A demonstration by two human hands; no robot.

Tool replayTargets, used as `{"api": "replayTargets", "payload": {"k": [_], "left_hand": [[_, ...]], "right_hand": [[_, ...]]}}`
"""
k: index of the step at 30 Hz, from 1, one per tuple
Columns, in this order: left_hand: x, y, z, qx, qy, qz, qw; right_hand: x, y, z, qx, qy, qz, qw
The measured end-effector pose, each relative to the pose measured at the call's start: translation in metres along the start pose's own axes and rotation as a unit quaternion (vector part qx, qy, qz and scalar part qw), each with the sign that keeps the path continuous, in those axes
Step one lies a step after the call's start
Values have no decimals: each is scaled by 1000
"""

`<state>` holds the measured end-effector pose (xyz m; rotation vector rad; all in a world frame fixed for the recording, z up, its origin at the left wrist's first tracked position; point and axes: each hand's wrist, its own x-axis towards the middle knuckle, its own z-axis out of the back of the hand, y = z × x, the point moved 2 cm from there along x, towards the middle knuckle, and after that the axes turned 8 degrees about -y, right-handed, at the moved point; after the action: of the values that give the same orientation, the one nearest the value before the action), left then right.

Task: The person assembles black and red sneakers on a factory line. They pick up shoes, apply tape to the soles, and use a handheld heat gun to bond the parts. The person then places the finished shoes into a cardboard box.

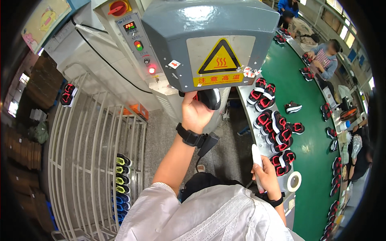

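Observation:
My left hand (197,115) is closed around a black sneaker (210,99) with a white sole edge. It holds the shoe up to the underside of a grey machine hood (165,24), which hides part of the shoe and some of my fingers. On the hood's front is a yellow heat-warning sign (219,60). Lower down at the right, my right hand (267,175) grips a long white stick with a rounded tip (256,154), pointing away from me; its exact kind cannot be made out. Black straps circle both wrists, and the left one carries a small black box (208,144).
Black-and-red sneakers (277,128) crowd the metal ledge at right, near a tape roll (294,181). Beyond runs a green conveyor (307,160) with more shoes; people (325,58) sit along it. A metal rack (86,160) holding shoes stands left. A control panel (138,44) adjoins the hood.

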<state>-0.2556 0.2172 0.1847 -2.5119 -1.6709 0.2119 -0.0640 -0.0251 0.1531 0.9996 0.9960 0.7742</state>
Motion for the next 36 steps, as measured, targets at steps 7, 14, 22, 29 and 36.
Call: {"api": "replayTargets", "payload": {"k": [7,14,22,29,36], "left_hand": [[-3,11,-11,-51,-29,20,998],[-5,14,-13,-71,-44,34,996],[-4,8,-10,-55,-29,45,997],[3,7,1,-36,-26,39,998],[3,3,-4,-45,-10,78,996]], "right_hand": [[3,-4,-1,-23,13,2,1000],[-2,-6,9,-46,2,-29,998],[2,-18,16,-92,7,-10,996],[-4,-22,22,-97,-8,11,995],[-8,-27,28,-140,-25,32,989]]}}
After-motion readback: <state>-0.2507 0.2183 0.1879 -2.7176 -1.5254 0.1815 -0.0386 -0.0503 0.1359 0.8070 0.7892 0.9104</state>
